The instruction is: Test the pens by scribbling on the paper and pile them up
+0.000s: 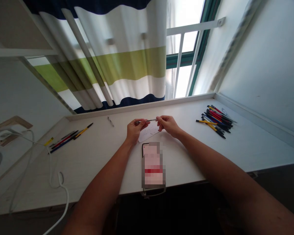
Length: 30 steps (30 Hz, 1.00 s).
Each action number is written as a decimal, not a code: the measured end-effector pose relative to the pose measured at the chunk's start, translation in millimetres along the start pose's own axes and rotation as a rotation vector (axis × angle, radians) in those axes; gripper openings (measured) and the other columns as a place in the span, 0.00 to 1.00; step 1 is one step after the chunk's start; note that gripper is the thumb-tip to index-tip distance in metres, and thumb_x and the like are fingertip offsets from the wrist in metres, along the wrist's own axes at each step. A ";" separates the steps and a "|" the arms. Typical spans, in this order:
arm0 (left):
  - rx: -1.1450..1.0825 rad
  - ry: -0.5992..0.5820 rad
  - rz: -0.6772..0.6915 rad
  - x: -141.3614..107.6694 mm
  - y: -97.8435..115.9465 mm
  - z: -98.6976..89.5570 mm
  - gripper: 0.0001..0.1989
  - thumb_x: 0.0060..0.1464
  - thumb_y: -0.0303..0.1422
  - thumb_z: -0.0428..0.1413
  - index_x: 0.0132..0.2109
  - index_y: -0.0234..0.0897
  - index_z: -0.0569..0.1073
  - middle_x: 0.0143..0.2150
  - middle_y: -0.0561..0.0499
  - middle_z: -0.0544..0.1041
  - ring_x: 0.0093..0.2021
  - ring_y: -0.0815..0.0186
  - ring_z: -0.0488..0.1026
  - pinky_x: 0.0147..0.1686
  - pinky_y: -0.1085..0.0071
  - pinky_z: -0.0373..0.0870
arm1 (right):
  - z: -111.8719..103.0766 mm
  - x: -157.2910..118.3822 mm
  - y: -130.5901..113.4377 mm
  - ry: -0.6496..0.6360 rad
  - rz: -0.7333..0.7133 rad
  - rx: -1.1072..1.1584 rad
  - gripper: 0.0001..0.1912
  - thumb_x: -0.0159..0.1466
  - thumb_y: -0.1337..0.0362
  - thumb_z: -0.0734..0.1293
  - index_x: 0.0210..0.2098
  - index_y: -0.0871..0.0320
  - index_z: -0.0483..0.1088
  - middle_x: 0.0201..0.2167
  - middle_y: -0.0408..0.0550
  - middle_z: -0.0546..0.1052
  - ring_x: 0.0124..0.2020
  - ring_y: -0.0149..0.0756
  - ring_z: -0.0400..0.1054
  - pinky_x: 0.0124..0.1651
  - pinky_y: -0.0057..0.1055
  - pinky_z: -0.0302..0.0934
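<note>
Pen (151, 120) — or a slim piece of one, too small to tell — is spanning the two grips just above the paper (148, 133). Left grip (138, 128) is holding one end; right grip (168, 125) is pinching the other. It is looking light, stiff and smooth, probably apt to roll or slip between fingertips, and the thinner length is perhaps bending under rough handling; close to each end is seeming the surest place to hold.

Reading the clock from there: the phone (153, 164) is lying at six, near the front edge of the table (107, 156). A lone pen (110, 121) is resting at nine, a heap of pens (217, 120) is sprawling at three, a small group of pens (68, 139) is lying between eight and nine — and a white cable (66, 192) is trailing at eight. Nothing is blocking the space between the grips; only the phone is crowding the gap between the forearms.
</note>
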<state>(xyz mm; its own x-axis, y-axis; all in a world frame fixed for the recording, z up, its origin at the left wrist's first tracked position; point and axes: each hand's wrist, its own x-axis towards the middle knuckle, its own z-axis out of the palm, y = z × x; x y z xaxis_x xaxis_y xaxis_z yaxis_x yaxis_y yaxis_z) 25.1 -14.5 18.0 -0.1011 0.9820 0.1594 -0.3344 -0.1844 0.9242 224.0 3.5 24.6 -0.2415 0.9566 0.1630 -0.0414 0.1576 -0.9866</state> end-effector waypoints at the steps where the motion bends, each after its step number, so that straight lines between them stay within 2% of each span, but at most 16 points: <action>1: -0.009 0.003 -0.001 0.0 1.3 -1.1 0.22 0.43 0.43 0.76 0.38 0.33 0.78 0.40 0.44 0.86 0.39 0.60 0.85 0.53 0.57 0.80 | 0.2 -0.9 -0.5 0.003 -0.016 0.040 0.25 0.58 0.44 0.76 0.43 0.56 0.72 0.34 0.45 0.79 0.27 0.32 0.75 0.33 0.32 0.71; 3: -0.026 0.008 -0.001 0.7 3.7 -3.6 0.23 0.41 0.42 0.76 0.37 0.32 0.78 0.39 0.44 0.86 0.39 0.60 0.85 0.53 0.57 0.80 | 0.5 -1.5 -1.2 0.002 0.004 0.094 0.27 0.58 0.46 0.76 0.48 0.54 0.71 0.38 0.45 0.79 0.28 0.33 0.76 0.36 0.34 0.73; 6: -0.043 -0.002 -0.002 2.1 5.7 -6.7 0.24 0.39 0.42 0.77 0.36 0.32 0.78 0.38 0.44 0.86 0.37 0.61 0.85 0.52 0.57 0.80 | 1.4 -0.8 -1.7 0.023 0.043 0.092 0.24 0.59 0.45 0.75 0.43 0.57 0.71 0.33 0.45 0.78 0.24 0.31 0.73 0.33 0.34 0.73; 9: -0.045 -0.011 -0.002 2.2 6.0 -7.8 0.24 0.39 0.43 0.77 0.36 0.32 0.78 0.38 0.45 0.86 0.37 0.61 0.85 0.52 0.57 0.80 | 2.5 -0.1 -2.4 0.095 -0.036 0.149 0.28 0.52 0.54 0.81 0.49 0.52 0.71 0.44 0.45 0.79 0.35 0.34 0.78 0.41 0.36 0.75; 10: -0.040 -0.015 -0.002 1.9 6.0 -7.8 0.24 0.39 0.43 0.77 0.36 0.32 0.78 0.38 0.44 0.86 0.37 0.61 0.85 0.52 0.57 0.80 | 2.5 0.1 -2.7 0.110 -0.032 0.156 0.29 0.52 0.54 0.81 0.50 0.50 0.70 0.45 0.45 0.79 0.37 0.35 0.78 0.43 0.37 0.75; 11: -0.035 -0.023 -0.002 1.5 6.1 -7.8 0.24 0.39 0.43 0.77 0.36 0.32 0.78 0.38 0.44 0.86 0.37 0.61 0.85 0.52 0.56 0.80 | 2.0 0.4 -3.0 0.108 -0.008 0.138 0.27 0.54 0.51 0.80 0.49 0.51 0.71 0.44 0.46 0.80 0.35 0.35 0.78 0.42 0.38 0.75; 13: -0.028 -0.041 0.001 1.2 6.8 -8.5 0.24 0.40 0.43 0.77 0.36 0.32 0.78 0.38 0.44 0.86 0.38 0.60 0.85 0.52 0.56 0.80 | -0.7 1.6 -3.4 0.066 0.040 0.069 0.25 0.56 0.43 0.77 0.39 0.56 0.74 0.34 0.47 0.80 0.27 0.34 0.75 0.35 0.36 0.74; 16: -0.024 -0.036 0.007 3.8 11.5 -15.8 0.22 0.43 0.42 0.76 0.37 0.33 0.77 0.38 0.44 0.85 0.39 0.60 0.85 0.52 0.57 0.79 | -11.1 4.8 -5.6 0.078 -0.018 0.030 0.27 0.53 0.39 0.78 0.29 0.58 0.73 0.24 0.45 0.76 0.23 0.32 0.70 0.33 0.35 0.72; 20: 0.155 0.039 0.099 13.8 24.7 -40.7 0.18 0.47 0.40 0.73 0.36 0.34 0.77 0.36 0.45 0.84 0.35 0.62 0.83 0.42 0.63 0.79 | -27.4 6.3 -13.9 0.233 -0.172 -0.083 0.22 0.53 0.45 0.79 0.31 0.56 0.76 0.26 0.44 0.76 0.26 0.33 0.70 0.35 0.35 0.71; 23: 0.365 0.072 0.251 19.9 31.7 -56.1 0.15 0.48 0.38 0.72 0.37 0.35 0.76 0.34 0.48 0.83 0.31 0.65 0.81 0.35 0.69 0.77 | -27.8 3.0 -20.2 0.211 -0.284 -0.292 0.17 0.57 0.49 0.77 0.33 0.56 0.78 0.29 0.46 0.78 0.30 0.35 0.71 0.36 0.37 0.70; 26: 0.369 0.036 0.287 19.8 28.5 -55.6 0.16 0.50 0.38 0.71 0.41 0.37 0.75 0.36 0.48 0.83 0.32 0.65 0.81 0.36 0.69 0.76 | -20.8 0.3 -22.3 0.184 -0.343 -0.359 0.14 0.60 0.51 0.74 0.35 0.57 0.78 0.30 0.47 0.79 0.30 0.36 0.71 0.36 0.37 0.69; 30: 0.290 -0.009 0.156 13.4 14.0 -42.0 0.17 0.50 0.41 0.71 0.38 0.35 0.74 0.35 0.46 0.84 0.33 0.64 0.81 0.37 0.67 0.76 | -22.1 3.8 -16.2 0.293 -0.274 -0.263 0.14 0.63 0.51 0.72 0.33 0.57 0.76 0.24 0.44 0.75 0.25 0.33 0.68 0.31 0.34 0.68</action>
<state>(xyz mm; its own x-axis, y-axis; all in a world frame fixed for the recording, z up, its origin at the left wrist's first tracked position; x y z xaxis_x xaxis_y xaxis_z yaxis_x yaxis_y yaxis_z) -20.4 -5.5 18.5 -0.1218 0.9434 0.3085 -0.0348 -0.3147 0.9486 245.2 10.0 41.2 0.0296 0.8940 0.4471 0.1905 0.4341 -0.8805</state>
